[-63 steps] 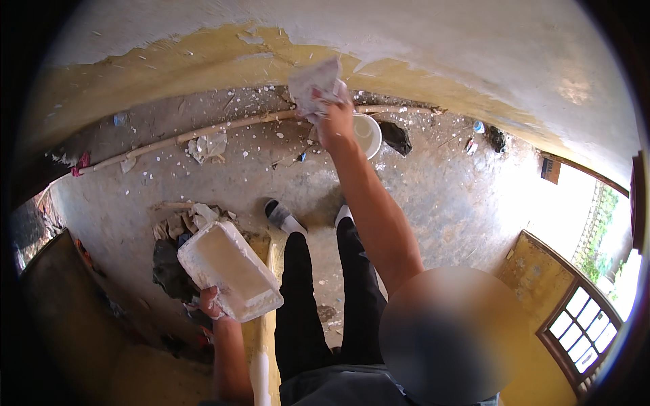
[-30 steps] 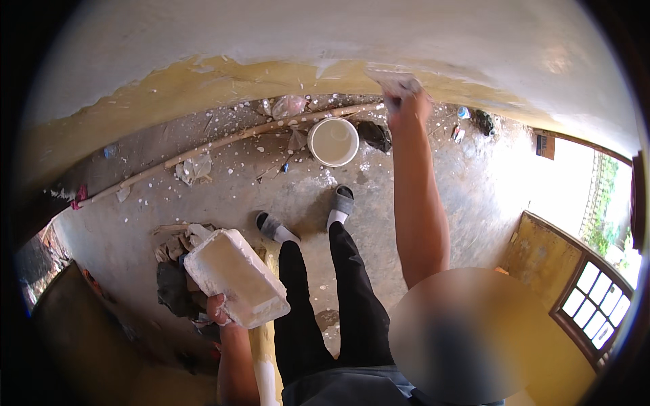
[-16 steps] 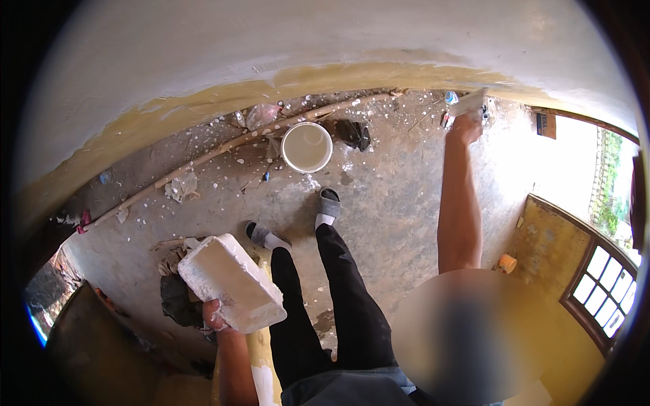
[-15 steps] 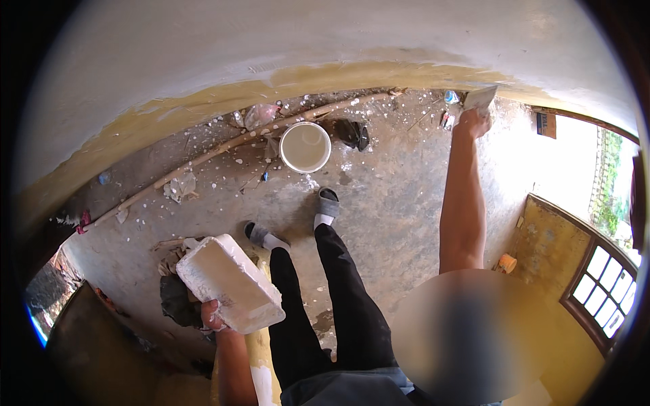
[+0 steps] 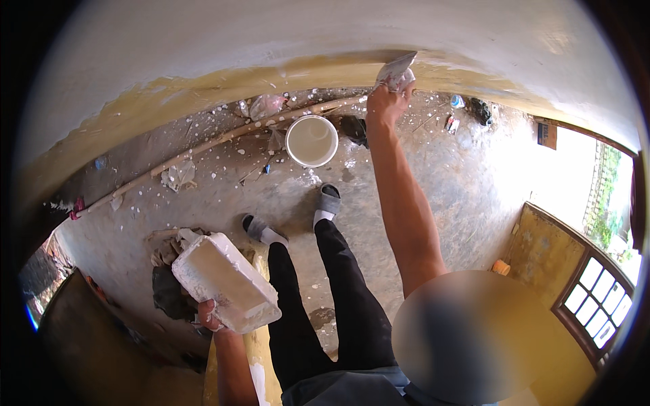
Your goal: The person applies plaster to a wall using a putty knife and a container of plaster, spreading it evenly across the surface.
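Holding the white rectangular tub in the left hand, fingers clamped at its near-left side, I have the right hand well apart, gripping a flat spreader blade by the yellow-banded wall; whether its edge touches, I cannot tell. I judge a shallow blade angle, even edge pressure and a level tub best here.

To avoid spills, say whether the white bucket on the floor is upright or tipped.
Upright: the bucket shows its round open mouth facing up toward the camera.
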The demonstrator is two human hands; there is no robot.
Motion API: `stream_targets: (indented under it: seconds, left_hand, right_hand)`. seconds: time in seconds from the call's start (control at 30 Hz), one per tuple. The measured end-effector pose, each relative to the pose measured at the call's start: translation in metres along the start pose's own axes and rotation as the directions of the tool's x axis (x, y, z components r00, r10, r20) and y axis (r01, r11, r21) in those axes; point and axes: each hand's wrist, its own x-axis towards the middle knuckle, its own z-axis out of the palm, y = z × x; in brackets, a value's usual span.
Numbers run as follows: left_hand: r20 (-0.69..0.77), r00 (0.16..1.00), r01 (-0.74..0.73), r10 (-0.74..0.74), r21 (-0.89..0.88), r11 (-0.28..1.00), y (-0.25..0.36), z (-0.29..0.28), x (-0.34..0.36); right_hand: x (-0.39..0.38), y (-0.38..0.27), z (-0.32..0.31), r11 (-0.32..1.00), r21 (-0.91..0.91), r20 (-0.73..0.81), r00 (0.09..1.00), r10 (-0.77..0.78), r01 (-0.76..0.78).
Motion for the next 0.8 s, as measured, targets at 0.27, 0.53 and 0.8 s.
stream_targets:
  seconds: [0.27,0.53,0.8]
  left_hand:
    - [0.011,0.999,-0.029,0.03,-0.059,0.998,0.036,-0.043,-0.019]
    - [-0.078,0.995,-0.075,0.067,-0.114,0.991,0.073,-0.085,-0.039]
    - [-0.191,0.947,-0.271,0.257,-0.051,0.961,0.092,-0.103,-0.028]
  right_hand:
    - [-0.053,-0.082,0.06,0.883,-0.405,-0.066,0.955,-0.288,0.239]
    - [-0.156,-0.248,0.056,0.868,0.391,0.553,0.832,0.042,-0.304]
    - [-0.024,-0.075,-0.04,0.591,0.646,0.11,0.825,0.555,-0.483]
